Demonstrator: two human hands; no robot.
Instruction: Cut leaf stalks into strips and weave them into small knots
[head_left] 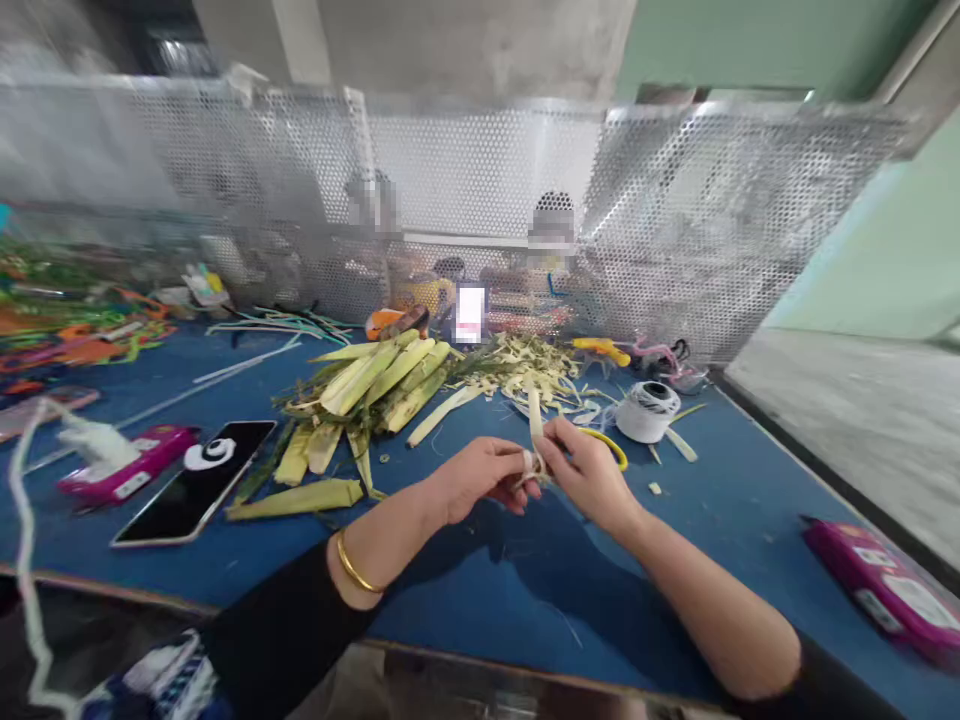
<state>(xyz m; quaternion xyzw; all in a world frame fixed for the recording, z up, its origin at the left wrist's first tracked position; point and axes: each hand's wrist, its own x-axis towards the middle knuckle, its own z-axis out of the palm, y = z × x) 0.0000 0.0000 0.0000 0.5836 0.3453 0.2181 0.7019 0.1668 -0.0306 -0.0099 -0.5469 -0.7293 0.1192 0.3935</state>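
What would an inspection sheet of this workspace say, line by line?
Surface: blue tabletop, scattered with scraps.
Work things: pale strip between the hands; husk pile beyond the left hand; white spool near the right.
Clutter: phone at left; magenta packs at both sides.
Hands: left hand and right hand, fingers closed on the strip.
Cables: none certain; white strand at far left, material unclear.
Surroundings: perforated screen behind; green wall at right.

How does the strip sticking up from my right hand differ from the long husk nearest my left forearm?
The strip points up from your right hand, while the husk lies on the blue table. The strip is narrow and pale cream; the husk is wider and greener. Both are elongated.
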